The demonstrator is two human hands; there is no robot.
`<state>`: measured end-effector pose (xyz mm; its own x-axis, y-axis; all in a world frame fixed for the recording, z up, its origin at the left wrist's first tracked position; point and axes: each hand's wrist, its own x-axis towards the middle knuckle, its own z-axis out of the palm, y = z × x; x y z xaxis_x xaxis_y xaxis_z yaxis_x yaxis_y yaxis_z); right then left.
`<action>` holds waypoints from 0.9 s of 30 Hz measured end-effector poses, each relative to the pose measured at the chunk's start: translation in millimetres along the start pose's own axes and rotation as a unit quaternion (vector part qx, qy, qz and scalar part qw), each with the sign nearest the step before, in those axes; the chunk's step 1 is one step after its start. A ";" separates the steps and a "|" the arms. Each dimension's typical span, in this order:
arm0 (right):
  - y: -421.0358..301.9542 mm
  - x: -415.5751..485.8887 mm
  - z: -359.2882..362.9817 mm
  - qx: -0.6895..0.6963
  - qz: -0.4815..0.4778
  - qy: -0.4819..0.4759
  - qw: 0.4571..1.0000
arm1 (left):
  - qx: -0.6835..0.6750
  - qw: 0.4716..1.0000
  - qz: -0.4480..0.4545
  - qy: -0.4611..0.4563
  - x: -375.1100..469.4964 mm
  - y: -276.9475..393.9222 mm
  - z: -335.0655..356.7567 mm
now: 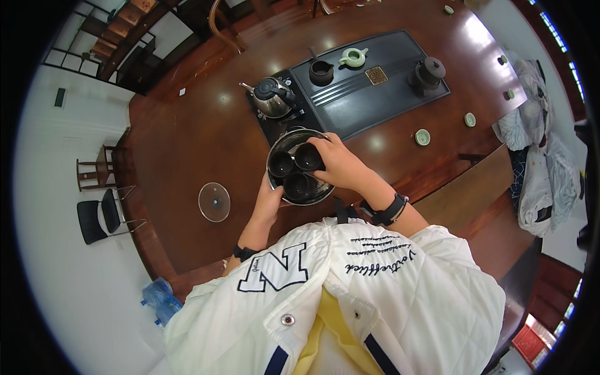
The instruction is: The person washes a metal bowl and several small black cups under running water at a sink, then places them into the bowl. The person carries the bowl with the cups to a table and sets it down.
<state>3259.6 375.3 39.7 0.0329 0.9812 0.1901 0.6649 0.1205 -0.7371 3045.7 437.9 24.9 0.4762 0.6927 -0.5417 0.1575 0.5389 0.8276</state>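
Note:
My left hand (268,202) grips the near left rim of a round metal pot (323,193), which is tilted before me. Three black cups lie inside the pot. My right hand (335,161) reaches over the right side of the pot, with thumb and fingers around the right black cup (308,157). The left black cup (281,163) and the near black cup (298,185) rest beside it. A round glass lid (214,202) lies on the wooden table to the left.
A metal kettle (273,97) stands on the hob beyond the pot. The black tea tray (375,110) bears a dark side-handled pot (321,71), a pale green teapot (353,57) and a dark lidded pot (430,73). Small green cups (422,137) stand at right.

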 end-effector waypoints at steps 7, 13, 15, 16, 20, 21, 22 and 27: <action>-1.5 13.7 -4.2 -0.026 -0.045 -0.021 0.998 | -0.018 1.000 0.004 -0.010 4.1 4.7 -4.7; -4.2 17.0 -25.9 -0.055 -0.028 -0.054 0.997 | -0.057 0.996 0.045 -0.044 21.1 -2.1 4.1; -1.8 14.9 -36.1 -0.061 -0.009 -0.093 0.994 | -0.054 0.997 0.037 -0.051 25.1 -3.6 8.9; 0.1 13.6 -41.4 -0.062 -0.011 -0.098 0.993 | -0.059 0.996 0.044 -0.053 29.7 -2.3 12.8; 21.5 8.6 -60.9 -0.059 -0.002 -0.121 0.991 | -0.064 0.991 0.103 -0.049 49.8 -0.5 37.6; 31.0 7.9 -65.8 -0.061 0.007 -0.136 0.989 | -0.061 0.993 0.098 -0.032 54.1 -2.0 46.3; 42.3 7.0 -70.8 -0.061 -0.012 -0.127 0.990 | -0.075 0.993 0.080 -0.034 56.8 -4.3 53.7; 108.8 6.2 -92.9 0.011 -0.045 -0.134 0.990 | -0.110 0.994 0.015 0.016 80.8 -17.3 102.6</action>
<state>3401.5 380.4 21.0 -0.2268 0.9708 0.0787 0.6394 0.2093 -0.7398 3170.2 435.4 -18.1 0.4494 0.7232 -0.5244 -0.0512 0.6069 0.7931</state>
